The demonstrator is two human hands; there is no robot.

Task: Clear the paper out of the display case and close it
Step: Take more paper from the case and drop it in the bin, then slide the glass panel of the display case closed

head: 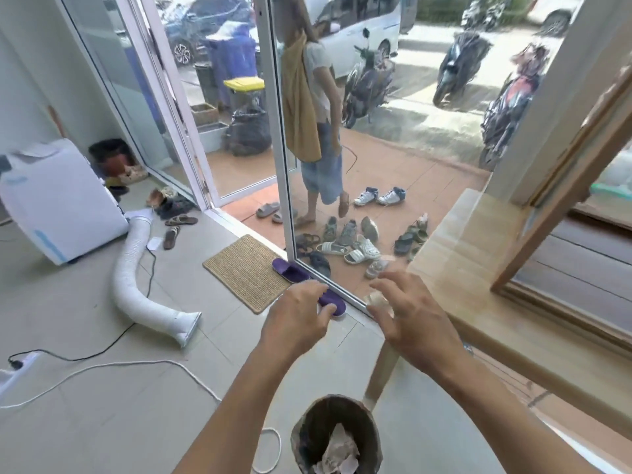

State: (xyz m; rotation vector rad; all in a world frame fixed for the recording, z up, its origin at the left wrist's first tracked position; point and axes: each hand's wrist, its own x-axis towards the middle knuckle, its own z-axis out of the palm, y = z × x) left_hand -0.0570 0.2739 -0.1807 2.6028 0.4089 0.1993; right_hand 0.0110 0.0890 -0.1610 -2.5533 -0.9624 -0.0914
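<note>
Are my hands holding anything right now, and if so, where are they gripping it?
Nothing. The left hand and right hand are both empty above the bin, which has crumpled paper in it.

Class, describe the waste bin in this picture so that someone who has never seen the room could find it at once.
Start at the pale wooden table on the right and follow its front leg down to the tiled floor. Just left of that leg, at the picture's bottom edge below the person's forearms, stands the round dark bin. It alone holds crumpled white paper.
</note>
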